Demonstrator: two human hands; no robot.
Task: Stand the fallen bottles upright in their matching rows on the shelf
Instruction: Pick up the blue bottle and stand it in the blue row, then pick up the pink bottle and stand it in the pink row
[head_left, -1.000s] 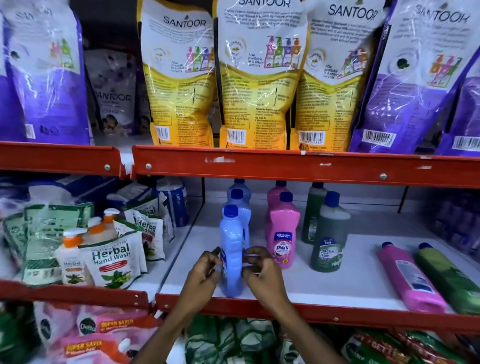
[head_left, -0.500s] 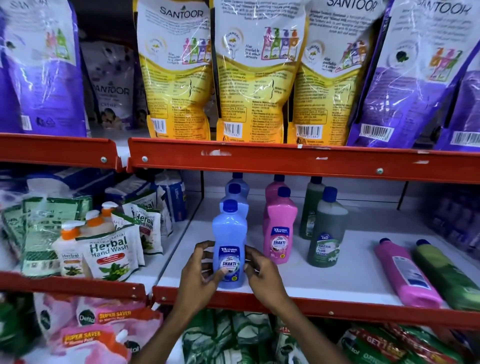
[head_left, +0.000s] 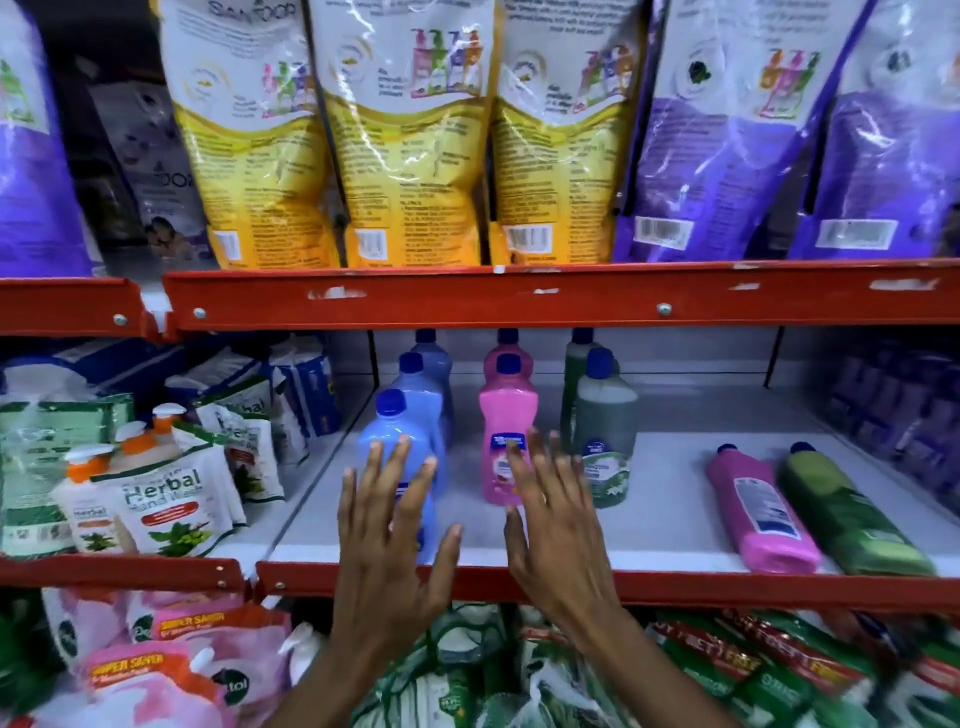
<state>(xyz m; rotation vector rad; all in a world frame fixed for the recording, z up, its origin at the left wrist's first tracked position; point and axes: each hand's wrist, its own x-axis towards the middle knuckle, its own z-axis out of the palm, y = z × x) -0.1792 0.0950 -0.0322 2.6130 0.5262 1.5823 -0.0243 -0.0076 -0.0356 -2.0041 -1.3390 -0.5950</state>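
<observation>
On the white shelf (head_left: 670, 499), three rows of bottles stand upright: blue, pink and green. The front blue bottle (head_left: 387, 447) stands at the head of its row, partly hidden by my left hand (head_left: 387, 540), which is open with fingers spread just in front of it. My right hand (head_left: 558, 525) is open too, raised in front of the front pink bottle (head_left: 506, 431) and beside the front green bottle (head_left: 605, 415). To the right, a pink bottle (head_left: 761, 514) and a green bottle (head_left: 852, 514) lie on their sides, caps pointing to the back.
A red shelf lip (head_left: 727, 584) runs along the front edge, and a red beam (head_left: 519, 296) sits above. Large yellow and purple refill pouches (head_left: 405, 156) fill the upper shelf. Herbal hand wash packs (head_left: 161, 499) crowd the left bay. Green and pink pouches sit below.
Both hands have let go of the front blue bottle and pulled back with fingers spread. The bottle, turned label-forward earlier, stays upright in its row. The view has moved closer.
</observation>
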